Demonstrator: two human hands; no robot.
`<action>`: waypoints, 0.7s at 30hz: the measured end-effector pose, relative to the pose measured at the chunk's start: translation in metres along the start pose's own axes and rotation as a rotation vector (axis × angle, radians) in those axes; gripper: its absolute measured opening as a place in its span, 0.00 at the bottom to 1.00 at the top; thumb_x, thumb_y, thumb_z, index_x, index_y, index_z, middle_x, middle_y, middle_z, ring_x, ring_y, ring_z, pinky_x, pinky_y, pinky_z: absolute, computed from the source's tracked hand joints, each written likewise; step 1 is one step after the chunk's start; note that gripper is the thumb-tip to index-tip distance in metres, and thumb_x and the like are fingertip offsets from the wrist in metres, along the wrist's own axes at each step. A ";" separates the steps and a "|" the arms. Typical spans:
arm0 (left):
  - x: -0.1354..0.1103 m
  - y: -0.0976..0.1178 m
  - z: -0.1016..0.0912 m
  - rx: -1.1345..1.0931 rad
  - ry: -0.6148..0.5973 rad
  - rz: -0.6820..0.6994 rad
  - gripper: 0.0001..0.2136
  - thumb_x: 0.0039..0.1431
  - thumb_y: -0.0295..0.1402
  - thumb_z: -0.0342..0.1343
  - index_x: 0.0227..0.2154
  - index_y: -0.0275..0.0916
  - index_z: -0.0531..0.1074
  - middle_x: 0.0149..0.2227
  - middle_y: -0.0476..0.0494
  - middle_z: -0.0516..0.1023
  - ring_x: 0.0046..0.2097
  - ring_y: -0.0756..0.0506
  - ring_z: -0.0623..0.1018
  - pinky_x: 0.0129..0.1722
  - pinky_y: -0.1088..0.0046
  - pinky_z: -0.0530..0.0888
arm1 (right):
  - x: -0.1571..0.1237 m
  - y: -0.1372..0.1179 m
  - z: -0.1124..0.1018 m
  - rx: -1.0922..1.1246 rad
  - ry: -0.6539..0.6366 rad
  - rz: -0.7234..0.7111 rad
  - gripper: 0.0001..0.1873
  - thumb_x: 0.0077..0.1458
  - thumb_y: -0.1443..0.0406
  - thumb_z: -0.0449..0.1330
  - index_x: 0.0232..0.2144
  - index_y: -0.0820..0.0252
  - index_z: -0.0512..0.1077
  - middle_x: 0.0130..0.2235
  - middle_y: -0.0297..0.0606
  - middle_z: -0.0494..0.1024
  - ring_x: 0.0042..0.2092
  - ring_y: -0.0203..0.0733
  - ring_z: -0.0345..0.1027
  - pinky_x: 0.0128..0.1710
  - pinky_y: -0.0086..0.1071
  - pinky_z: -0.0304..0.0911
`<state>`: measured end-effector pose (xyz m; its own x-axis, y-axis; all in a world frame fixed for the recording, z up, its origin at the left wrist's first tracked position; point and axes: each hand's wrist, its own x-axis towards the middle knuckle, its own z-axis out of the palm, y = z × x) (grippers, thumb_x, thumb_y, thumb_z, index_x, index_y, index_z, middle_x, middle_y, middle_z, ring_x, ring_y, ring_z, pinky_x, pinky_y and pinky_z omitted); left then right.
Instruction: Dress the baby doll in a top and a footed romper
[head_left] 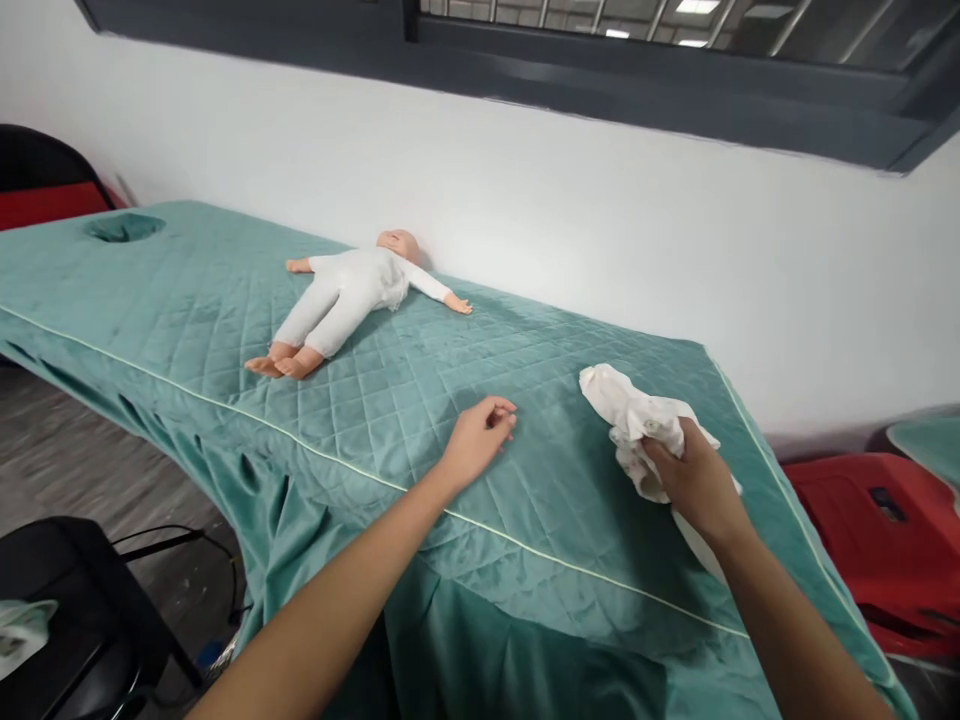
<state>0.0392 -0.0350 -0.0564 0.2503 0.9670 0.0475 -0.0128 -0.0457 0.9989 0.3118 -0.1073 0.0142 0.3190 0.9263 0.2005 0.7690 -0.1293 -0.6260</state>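
Bunched in my right hand (694,485) is a white baby garment (634,415) with a small print, raised over the right end of the green quilted bed cover (525,530). Its exact shape is hidden by folds, and a pale piece shows below my wrist. My left hand (480,438) is over the middle of the cover, fingers curled in with nothing seen in them. Farther back lies a baby doll (349,285) in a white long-sleeved outfit, face up, arms spread, its head toward the wall and its bare feet toward the front edge.
A white wall (570,220) with a dark-framed barred window runs behind the bed. The bed has a face hole (126,228) at the far left. Red stools (877,520) stand at the right, a black chair (67,600) with a cloth on it at lower left, near a cable.
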 end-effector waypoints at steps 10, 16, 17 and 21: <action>-0.003 -0.009 -0.009 -0.306 0.090 0.170 0.36 0.50 0.52 0.68 0.59 0.43 0.65 0.59 0.34 0.72 0.60 0.37 0.72 0.58 0.58 0.70 | 0.020 -0.120 0.056 1.170 -0.310 0.046 0.19 0.50 0.55 0.60 0.44 0.53 0.77 0.43 0.40 0.83 0.53 0.57 0.75 0.45 0.44 0.74; -0.006 -0.004 -0.009 -0.348 0.111 0.203 0.30 0.58 0.53 0.61 0.58 0.43 0.67 0.62 0.37 0.71 0.64 0.37 0.70 0.64 0.58 0.66 | 0.043 -0.087 0.104 1.284 -0.231 0.081 0.10 0.40 0.61 0.71 0.29 0.51 0.77 0.37 0.35 0.84 0.53 0.53 0.76 0.52 0.41 0.73; -0.007 -0.003 -0.009 -0.346 0.107 0.204 0.29 0.60 0.53 0.59 0.59 0.43 0.67 0.62 0.37 0.71 0.64 0.37 0.70 0.65 0.58 0.65 | 0.042 -0.080 0.112 1.301 -0.267 0.116 0.11 0.42 0.60 0.71 0.30 0.52 0.77 0.38 0.36 0.85 0.53 0.54 0.76 0.53 0.42 0.73; -0.006 -0.006 -0.007 -0.226 0.099 0.193 0.31 0.57 0.48 0.64 0.61 0.43 0.66 0.62 0.38 0.72 0.62 0.37 0.72 0.63 0.58 0.67 | 0.034 -0.065 0.127 1.379 -0.358 0.152 0.21 0.51 0.57 0.69 0.47 0.54 0.77 0.49 0.39 0.83 0.56 0.54 0.75 0.54 0.46 0.73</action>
<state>0.0313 -0.0393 -0.0630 0.1265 0.9662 0.2245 -0.2689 -0.1845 0.9453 0.2017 -0.0227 -0.0343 0.0341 0.9994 -0.0007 -0.4676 0.0153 -0.8838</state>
